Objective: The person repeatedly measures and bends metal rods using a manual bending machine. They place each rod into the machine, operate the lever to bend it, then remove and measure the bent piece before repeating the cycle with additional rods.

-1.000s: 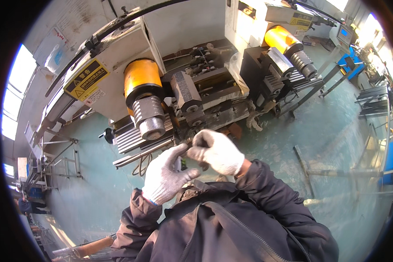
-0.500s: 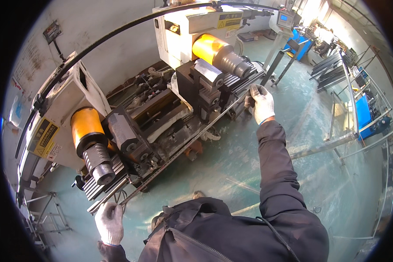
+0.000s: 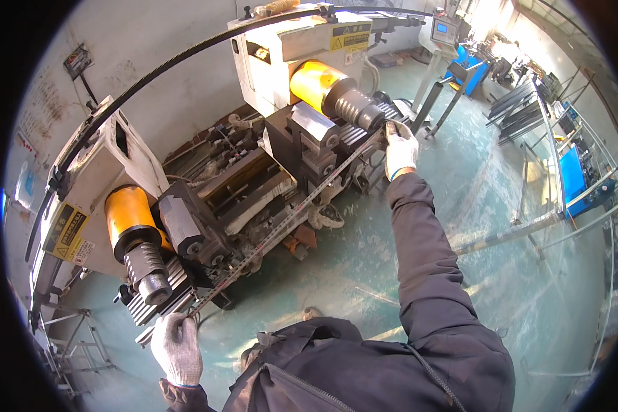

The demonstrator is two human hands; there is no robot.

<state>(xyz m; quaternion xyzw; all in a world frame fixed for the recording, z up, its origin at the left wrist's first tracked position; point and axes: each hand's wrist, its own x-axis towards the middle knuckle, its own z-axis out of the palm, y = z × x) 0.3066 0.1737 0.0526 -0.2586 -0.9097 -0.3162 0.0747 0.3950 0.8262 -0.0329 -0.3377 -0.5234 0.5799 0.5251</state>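
A long thin strip with fine marks, which looks like a measuring tape (image 3: 302, 207), stretches taut between my two gloved hands across the front of a double-headed machine. At the lower left, the fingers of my left hand (image 3: 177, 349) are closed round its near end, beside a ribbed metal rail. My right hand (image 3: 400, 150) pinches the far end, close under the tip of the far ribbed spindle (image 3: 353, 110). The near spindle (image 3: 145, 268), below an orange cylinder (image 3: 127, 209), stands just beyond my left hand. My curled fingers hide both ends of the tape.
White machine housings (image 3: 271, 75) carry yellow warning labels. A black cable track (image 3: 185, 55) arches over them. Dark clamp blocks (image 3: 182, 220) sit between the heads. To the right, a metal frame rack (image 3: 508, 230) and blue equipment (image 3: 572, 175) stand on the green floor.
My right hand has moved slightly left and up, closer to the far spindle, with the tape. My left hand has shifted a little right and up. The view has turned slightly.
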